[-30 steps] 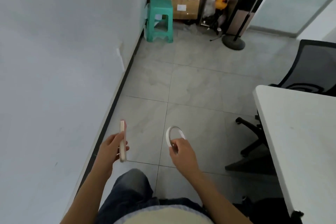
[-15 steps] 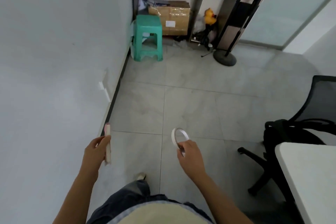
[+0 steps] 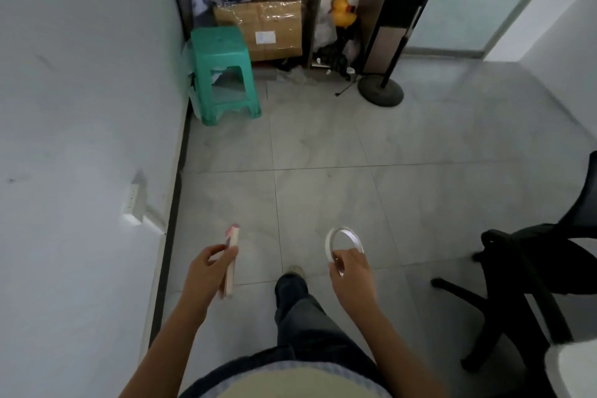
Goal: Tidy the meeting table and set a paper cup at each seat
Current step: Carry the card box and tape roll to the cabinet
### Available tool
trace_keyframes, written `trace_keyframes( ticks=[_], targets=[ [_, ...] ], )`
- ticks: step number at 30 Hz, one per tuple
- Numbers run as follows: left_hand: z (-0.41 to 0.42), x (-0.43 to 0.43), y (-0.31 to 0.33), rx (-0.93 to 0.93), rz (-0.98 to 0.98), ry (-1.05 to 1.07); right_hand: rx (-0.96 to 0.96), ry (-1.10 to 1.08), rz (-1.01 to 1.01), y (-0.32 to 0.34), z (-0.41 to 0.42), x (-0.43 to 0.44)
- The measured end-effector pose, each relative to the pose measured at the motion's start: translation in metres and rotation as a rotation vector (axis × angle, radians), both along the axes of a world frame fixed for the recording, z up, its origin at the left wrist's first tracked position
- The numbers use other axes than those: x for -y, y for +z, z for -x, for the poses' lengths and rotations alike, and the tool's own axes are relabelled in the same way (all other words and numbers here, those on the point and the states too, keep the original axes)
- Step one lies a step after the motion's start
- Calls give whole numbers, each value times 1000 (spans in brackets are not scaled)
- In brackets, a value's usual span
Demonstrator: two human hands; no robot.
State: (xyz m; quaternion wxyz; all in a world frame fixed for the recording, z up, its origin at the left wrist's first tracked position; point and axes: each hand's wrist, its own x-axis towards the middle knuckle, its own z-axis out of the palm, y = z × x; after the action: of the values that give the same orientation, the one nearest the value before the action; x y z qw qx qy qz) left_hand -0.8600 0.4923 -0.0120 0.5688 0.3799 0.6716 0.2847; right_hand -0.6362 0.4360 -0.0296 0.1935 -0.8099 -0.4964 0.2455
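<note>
Tape roll [image 3: 328, 245] — pinched by its near rim between thumb and fingertips of right hand [image 3: 350, 275], ring upright above the floor tiles [image 3: 323, 145]. Left hand [image 3: 202, 271] curled round a thin pink-edged item [image 3: 233, 242], possibly a notebook; too blurred to say. Meeting table [image 3: 575, 368] only a white corner at near right, beside the black chair [image 3: 529, 252]. No cups in sight. Risk — so light a pinch slipping mid-stride, roll running off under the chair.
</note>
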Motion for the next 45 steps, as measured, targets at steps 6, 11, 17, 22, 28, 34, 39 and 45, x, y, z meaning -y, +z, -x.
trace_keyframes(
  ticks=[6, 11, 17, 22, 28, 34, 39, 45],
  targets=[
    [-38, -143, 18, -33, -82, 90, 22, 15, -101, 18, -64, -160],
    [-69, -227, 31, -48, -148, 129, 26, 83, -89, 25, -83, -263],
    [-58, -313, 8, -31, -52, 262, 19, 278, -16, 3, -74, -360],
    [-39, -422, -6, -18, -29, 314, 47, 245, -24, -1, -72, -467],
    [-26, -591, 20, -4, -130, 253, 72, 185, -83, 15, -57, -595],
    [-51, -701, 31, -24, -158, 137, 97, 119, -32, 17, -60, -676],
    [-81, -757, 16, 25, -36, 102, 93, 62, -12, 9, -85, -741],
    [-107, -854, 9, -14, -67, 163, 75, 91, -48, -7, -125, -849]
  ],
)
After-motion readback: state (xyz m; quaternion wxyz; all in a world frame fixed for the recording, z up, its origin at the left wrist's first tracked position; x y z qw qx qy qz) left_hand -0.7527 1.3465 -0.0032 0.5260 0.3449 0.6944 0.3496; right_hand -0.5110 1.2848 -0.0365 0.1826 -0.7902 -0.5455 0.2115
